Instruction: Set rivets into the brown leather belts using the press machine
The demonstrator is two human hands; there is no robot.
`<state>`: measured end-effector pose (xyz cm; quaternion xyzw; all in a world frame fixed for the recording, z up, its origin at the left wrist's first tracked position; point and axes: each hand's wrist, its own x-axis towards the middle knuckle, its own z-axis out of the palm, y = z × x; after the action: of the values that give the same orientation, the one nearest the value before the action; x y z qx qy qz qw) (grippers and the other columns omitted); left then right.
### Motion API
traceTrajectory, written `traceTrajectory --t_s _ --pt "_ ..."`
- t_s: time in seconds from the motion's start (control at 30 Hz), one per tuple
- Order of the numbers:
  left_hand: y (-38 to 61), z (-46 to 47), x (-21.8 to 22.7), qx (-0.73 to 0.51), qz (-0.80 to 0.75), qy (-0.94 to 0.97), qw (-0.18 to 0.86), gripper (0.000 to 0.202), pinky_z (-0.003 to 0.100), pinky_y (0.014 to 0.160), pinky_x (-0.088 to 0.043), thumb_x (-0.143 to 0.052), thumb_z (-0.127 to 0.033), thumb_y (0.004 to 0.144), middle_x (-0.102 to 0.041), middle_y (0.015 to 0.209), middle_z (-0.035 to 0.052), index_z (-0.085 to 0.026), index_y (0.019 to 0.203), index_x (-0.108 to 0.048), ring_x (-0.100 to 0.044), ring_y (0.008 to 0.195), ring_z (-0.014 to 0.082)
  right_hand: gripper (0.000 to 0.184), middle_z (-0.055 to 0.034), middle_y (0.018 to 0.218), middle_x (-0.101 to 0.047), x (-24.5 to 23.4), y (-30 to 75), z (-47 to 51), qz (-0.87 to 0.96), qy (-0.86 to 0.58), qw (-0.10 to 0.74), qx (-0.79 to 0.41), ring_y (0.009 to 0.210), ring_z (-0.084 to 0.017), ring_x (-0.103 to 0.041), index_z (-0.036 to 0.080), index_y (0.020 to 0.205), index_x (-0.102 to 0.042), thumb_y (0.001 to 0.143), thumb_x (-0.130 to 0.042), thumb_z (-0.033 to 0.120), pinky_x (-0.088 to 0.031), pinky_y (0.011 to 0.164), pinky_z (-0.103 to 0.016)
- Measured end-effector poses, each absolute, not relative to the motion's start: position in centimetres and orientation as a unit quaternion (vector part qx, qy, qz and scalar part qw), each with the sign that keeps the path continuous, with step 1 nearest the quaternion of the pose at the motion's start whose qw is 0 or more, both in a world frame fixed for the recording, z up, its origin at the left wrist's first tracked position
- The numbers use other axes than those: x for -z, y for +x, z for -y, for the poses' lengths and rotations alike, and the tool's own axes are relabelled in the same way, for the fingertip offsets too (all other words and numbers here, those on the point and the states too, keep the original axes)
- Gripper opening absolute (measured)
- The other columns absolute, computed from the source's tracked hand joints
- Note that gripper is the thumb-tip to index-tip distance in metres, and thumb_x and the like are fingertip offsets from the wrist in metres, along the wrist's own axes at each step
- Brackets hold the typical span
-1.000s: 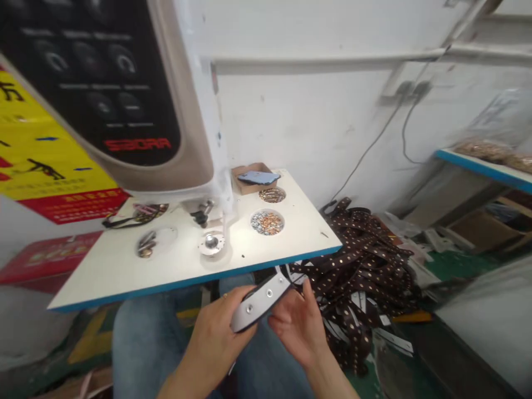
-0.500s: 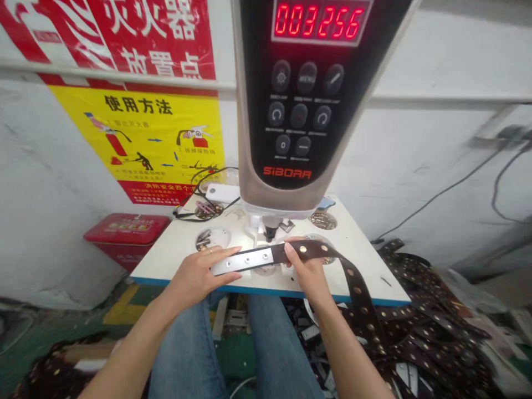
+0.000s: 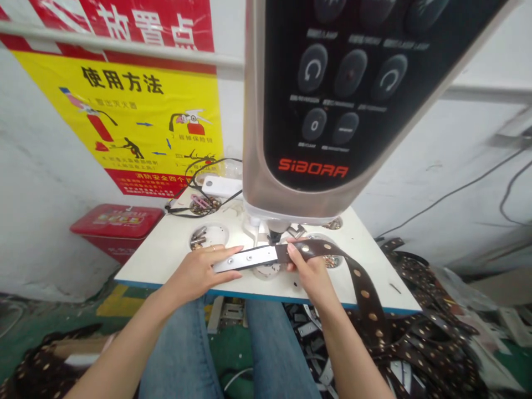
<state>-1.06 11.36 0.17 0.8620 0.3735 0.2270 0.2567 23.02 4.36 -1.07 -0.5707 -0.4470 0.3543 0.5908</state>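
A dark brown strap with round metal studs lies across the worktop, directly below the press tip. Its pale end piece carries small round fittings and points toward 9 o'clock. The tip stands just above the strap, near where the pale piece meets the brown part; contact cannot be confirmed. The free length of strap arcs toward 3 o'clock, then drops over the worktop's front edge at 5 o'clock.

The left hand is partly closed, its fingers laid along the pale end piece and holding it; the thumb cannot be seen. The right hand is pinched on the brown part, thumb on top, just beside the press tip.

At 10 o'clock on the worktop, a round recess holds metal fittings, and a white block lies farther back. A black cable loops nearby. Above, the press shows a dark button panel. A heap of studded straps lies on the floor at 4 o'clock.
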Motion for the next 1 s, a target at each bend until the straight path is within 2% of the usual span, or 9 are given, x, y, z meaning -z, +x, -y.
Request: traceTrajectory --t_s 0.13,0.3,0.6,0.87,1.0 --pt "-0.9 -10.9 -1.2 -0.247 -0.375 0.86 0.24 0.053 0.03 0.085 -0.05 -0.065 -0.058 0.079 -0.071 0.112 0.0067 -0.023 0.119 -0.068 -0.067 0.095 0.0247 0.036 0.0061 0.05 -0.051 0.8 22.6 -4.5 0.411 -0.544 0.638 -0.357 0.049 -0.015 -0.051 0.017 0.095 -0.062 0.08 -0.062 0.049 -0.042 0.056 -0.029" --pt "0.5 -10.3 -3.1 -0.27 -0.352 0.871 0.214 0.049 0.032 0.09 -0.049 -0.069 -0.051 0.078 -0.071 0.11 0.0063 -0.021 0.117 -0.068 -0.066 0.099 0.0253 0.028 0.0063 0.055 -0.047 0.2 23.0 -4.3 0.367 -0.517 0.705 -0.319 0.051 -0.012 -0.045 0.02 0.096 -0.063 0.084 -0.06 0.045 -0.036 0.053 -0.026" --pt "2.7 -11.2 -1.6 -0.241 -0.339 0.881 0.227 0.046 0.03 0.088 -0.048 -0.071 -0.043 0.079 -0.072 0.109 0.0074 -0.021 0.119 -0.067 -0.066 0.095 0.0241 0.037 0.0046 0.053 -0.05 1.1 25.5 -3.3 0.453 -0.613 0.6 -0.242 0.053 -0.018 -0.052 0.017 0.091 -0.06 0.082 -0.056 0.053 -0.045 0.058 -0.032" --pt "2.4 -11.6 -0.8 -0.237 -0.339 0.884 0.219 0.051 0.028 0.084 -0.049 -0.071 -0.045 0.08 -0.071 0.105 0.0075 -0.022 0.124 -0.063 -0.066 0.092 0.0229 0.04 0.0046 0.05 -0.051 1.5 25.7 -3.4 0.459 -0.624 0.591 -0.224 0.053 -0.019 -0.054 0.017 0.092 -0.061 0.083 -0.054 0.054 -0.047 0.063 -0.034" --pt "2.4 -11.8 -0.5 -0.241 -0.34 0.88 0.23 0.05 0.03 0.084 -0.049 -0.071 -0.044 0.08 -0.072 0.105 0.0079 -0.022 0.124 -0.063 -0.065 0.096 0.0245 0.038 0.0047 0.052 -0.051 1.4 25.4 -3.6 0.428 -0.616 0.61 -0.255 0.052 -0.017 -0.051 0.017 0.091 -0.062 0.079 -0.059 0.053 -0.045 0.058 -0.032"
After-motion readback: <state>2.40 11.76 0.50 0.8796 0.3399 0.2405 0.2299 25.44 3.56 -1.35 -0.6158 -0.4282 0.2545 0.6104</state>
